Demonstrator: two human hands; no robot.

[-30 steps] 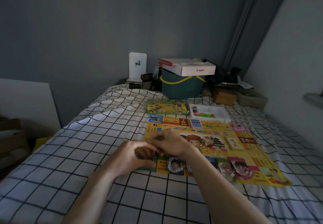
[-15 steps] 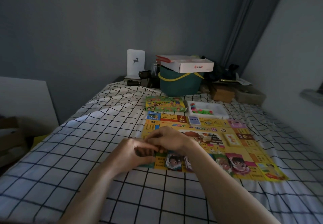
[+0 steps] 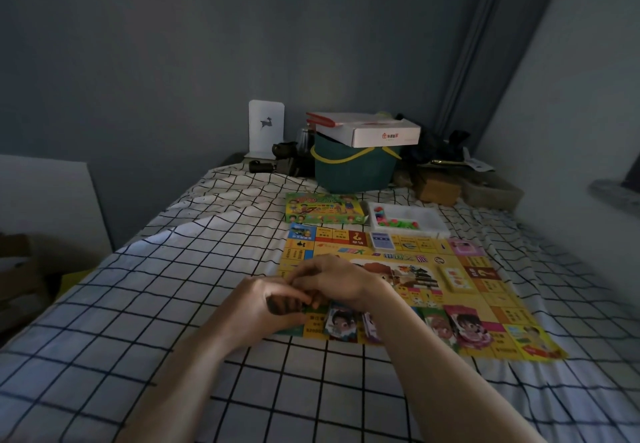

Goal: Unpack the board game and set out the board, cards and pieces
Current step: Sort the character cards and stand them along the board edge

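Note:
The yellow game board (image 3: 485, 307) lies flat on the checked bed cover. Both my hands meet over its near left corner. My left hand (image 3: 256, 307) has its fingers curled, and my right hand (image 3: 332, 280) pinches down into them. Between them they hold a small game piece, almost wholly hidden. Character cards (image 3: 341, 321) (image 3: 467, 328) stand along the board's near edge. A blue card deck (image 3: 381, 240), a pink deck (image 3: 464, 247) and a yellow deck (image 3: 455, 278) lie on the board.
Beyond the board lie the green game box lid (image 3: 323, 209) and a white tray (image 3: 429, 216) with coloured pieces. A green bucket (image 3: 353, 169) with a white carton on it stands at the bed's far end, among boxes. Bare cover stretches left.
My hands stay joined over the same corner of the board; only the fingers shift slightly. The view has drifted a little.

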